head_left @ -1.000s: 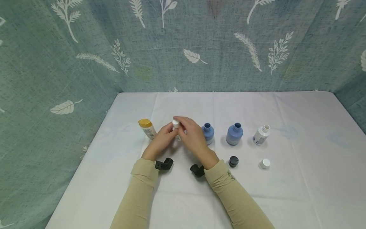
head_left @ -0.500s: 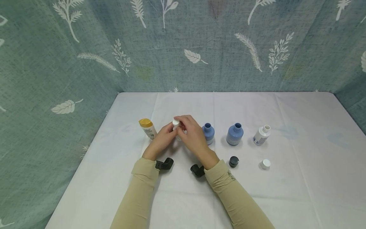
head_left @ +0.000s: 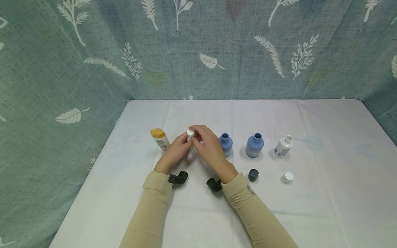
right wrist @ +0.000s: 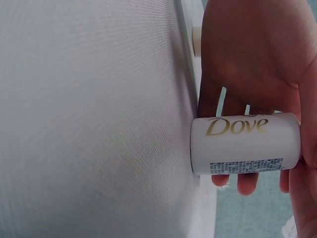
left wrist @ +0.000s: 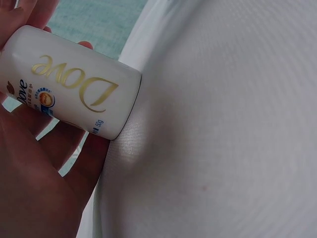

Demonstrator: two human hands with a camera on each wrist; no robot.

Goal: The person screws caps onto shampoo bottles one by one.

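A small white Dove bottle (left wrist: 74, 82) stands upright on the table, its base right at the cloth. My left hand (head_left: 177, 147) grips its side, with fingers wrapped behind the body in the right wrist view. At its top is a white cap (head_left: 190, 132), which my right hand (head_left: 211, 146) pinches between thumb and fingers. Much of the bottle is hidden by the hands in the head view. Just left of my left hand is a white bottle with a yellow cap (head_left: 159, 138). Close behind my right hand stands an uncapped blue bottle (head_left: 227, 144).
Another uncapped blue bottle (head_left: 254, 146) and an uncapped white bottle (head_left: 283, 146) continue the row rightward. In front of them lie a black cap (head_left: 253, 175) and a loose white cap (head_left: 287, 177). White cloth covers the table (head_left: 341, 179); a green leaf-patterned curtain (head_left: 198, 79) hangs behind.
My right fingers have shifted slightly at the cap. Otherwise both hands and all the bottles keep their places.
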